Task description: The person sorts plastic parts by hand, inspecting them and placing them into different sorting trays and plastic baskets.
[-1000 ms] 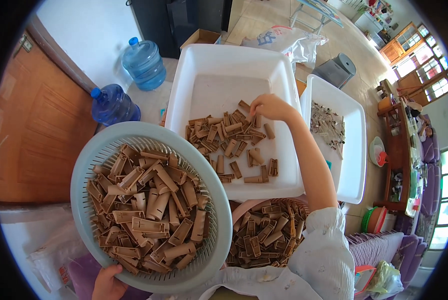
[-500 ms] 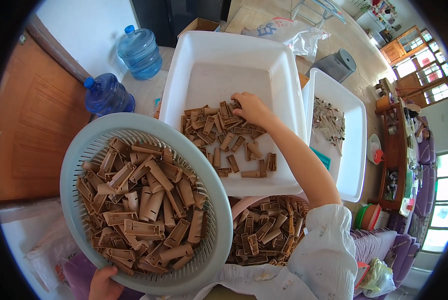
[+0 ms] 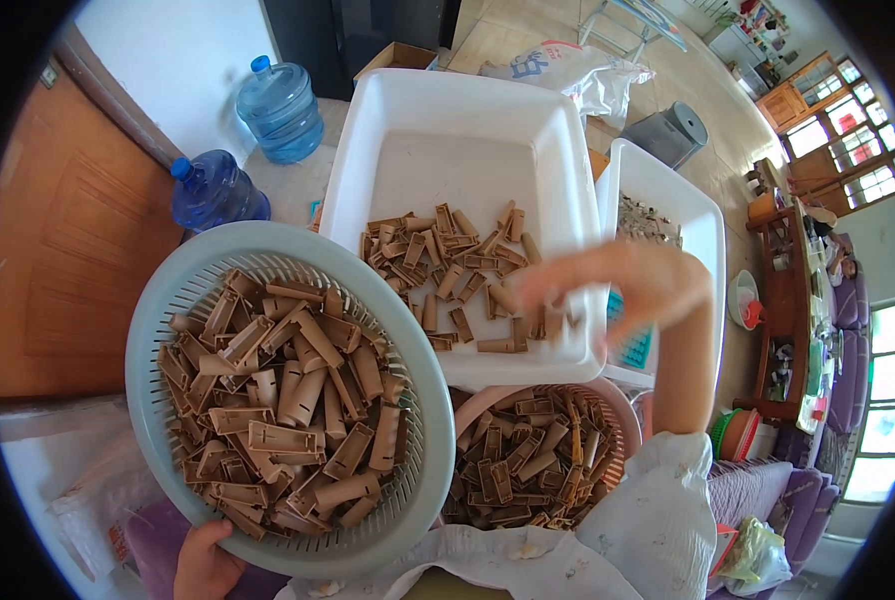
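Note:
My left hand (image 3: 208, 560) grips the lower rim of a grey-green plastic basket (image 3: 435, 400), which tilts on the left. Many brown plastic casing pieces (image 3: 288, 440) fill it, hollow and half-rounded. Over the right wall of a large white tub (image 3: 558, 130), my right hand (image 3: 618, 285) is smeared by motion, so its fingers and anything in them cannot be made out. More brown casing pieces (image 3: 423, 250) lie scattered over the tub's near half. Below the tub stands a pink basket (image 3: 623, 410), holding a heap of similar brown pieces (image 3: 518, 470).
Right of the tub is a second white tub (image 3: 703, 230) with small clear parts and a teal tray (image 3: 636, 335). Two blue water jugs (image 3: 280, 110) stand by the door (image 3: 78, 250). A grey bin (image 3: 668, 135) and a white sack (image 3: 578, 75) are behind.
My right hand has moved from the pieces in the white tub toward me and right, over its wall. The grey-green basket has shifted slightly, still in my left hand.

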Demonstrator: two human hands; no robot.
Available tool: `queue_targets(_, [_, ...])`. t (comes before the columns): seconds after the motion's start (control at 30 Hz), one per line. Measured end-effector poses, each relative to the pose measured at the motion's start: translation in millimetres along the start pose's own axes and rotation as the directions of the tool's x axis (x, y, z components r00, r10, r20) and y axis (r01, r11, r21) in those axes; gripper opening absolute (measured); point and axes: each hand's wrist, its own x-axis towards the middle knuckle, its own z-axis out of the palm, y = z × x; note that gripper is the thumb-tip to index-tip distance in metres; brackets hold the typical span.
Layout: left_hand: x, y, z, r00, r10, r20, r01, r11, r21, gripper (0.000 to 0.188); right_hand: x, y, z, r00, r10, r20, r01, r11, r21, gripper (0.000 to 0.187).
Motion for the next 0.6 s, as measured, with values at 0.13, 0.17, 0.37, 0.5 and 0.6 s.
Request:
queue_targets(0.13, [2.0,-2.2,-4.7,1.0,0.02,0.011,-0.02,1.0,0.007,0.052,1.6,-8.7,12.9,0.969,-0.098,0.227,0.129,0.983,-0.128,0.075])
queue_targets(0.17, [1.6,0.2,2.5,1.0,0.011,0.015,-0.011,1.0,0.017,0.052,6.7,-4.7,9.5,0.987,-0.088,0.136,0.101,0.991,-0.089,0.075])
queue_targets(0.37, [2.5,2.6,8.9,1.0,-0.005,0.012,0.005,0.999,-0.049,0.049,43.1,124.4,-19.4,0.621,0.423,-0.66,-0.683,0.706,-0.191,0.035])
queue_targets(0.5, [1.6,1.2,6.1,1.0,-0.007,0.006,0.008,0.998,-0.062,0.049,45.5,184.3,3.8,0.592,0.462,-0.661,-0.803,0.41,-0.432,0.023])
queue_targets(0.6, [-1.3,4.0,6.2,0.999,-0.027,-0.021,0.026,0.998,-0.057,0.049,55.2,180.0,-3.3,0.641,0.442,-0.627,-0.758,0.237,-0.608,0.018])
